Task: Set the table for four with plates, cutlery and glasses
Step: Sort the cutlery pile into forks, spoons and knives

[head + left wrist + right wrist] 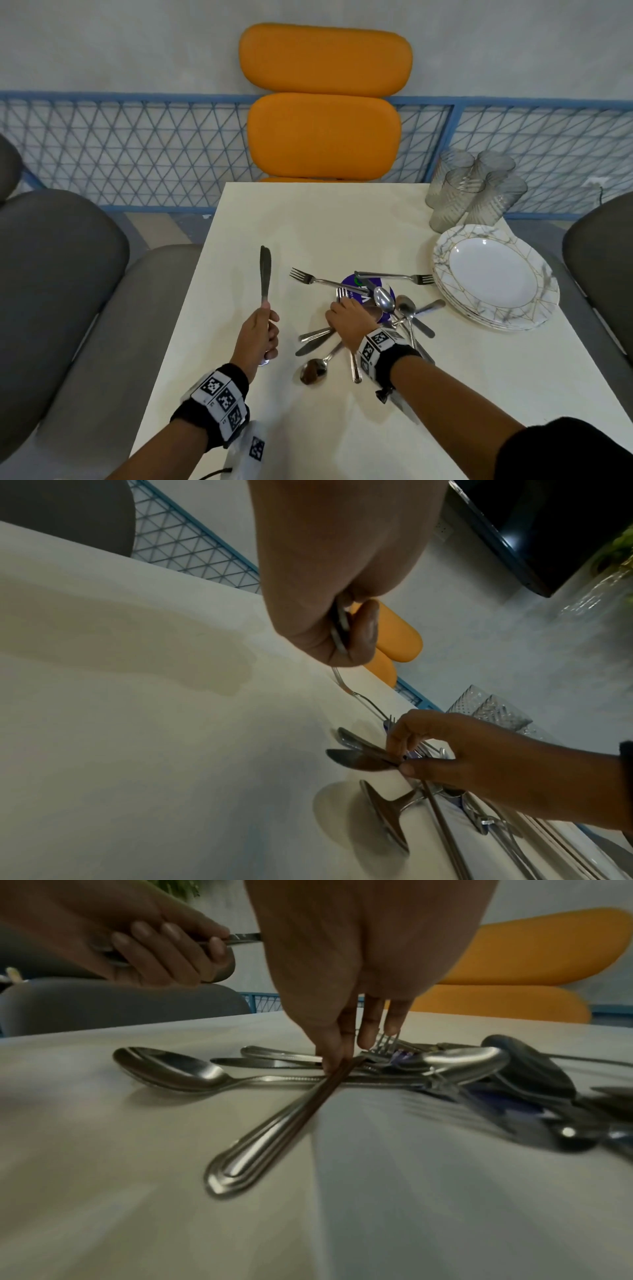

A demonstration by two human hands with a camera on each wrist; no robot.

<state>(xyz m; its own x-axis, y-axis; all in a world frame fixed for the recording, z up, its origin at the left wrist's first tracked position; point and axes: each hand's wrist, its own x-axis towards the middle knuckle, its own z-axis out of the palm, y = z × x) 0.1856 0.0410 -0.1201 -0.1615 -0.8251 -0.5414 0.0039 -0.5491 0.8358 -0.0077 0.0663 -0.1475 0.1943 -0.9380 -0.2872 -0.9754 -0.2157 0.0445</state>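
forearms with black wrist bands reach in from the near edge of the white tabletop (308,428). the left hand (258,334) is raised above the left half of the tabletop, its fingers curled round the handle of a knife (265,274) whose blade points toward the far edge. a spoon bowl shows under its fingers in the right wrist view, so it seems to hold a spoon as well.

just to its right, the right hand (346,320) reaches down into a loose pile of cutlery (394,308) at the middle of the tabletop. its thumb and fingertips (366,1039) pinch the neck of a fork (274,1134) just below the tines, with the handle trailing back toward the near edge. a large spoon (313,370) lies at the near side of the pile, other spoons, forks and knives crossing over a purple round sticker (352,284).

further right, a stack of marbled plates (495,277) sits at the right edge, touching the tines of one fork. beyond it, at the far right corner, four ribbed glasses (472,188) stand bunched together.

an orange chair (325,102) stands past the far edge, grey chairs (58,274) at both sides, a blue mesh railing (137,147) behind.
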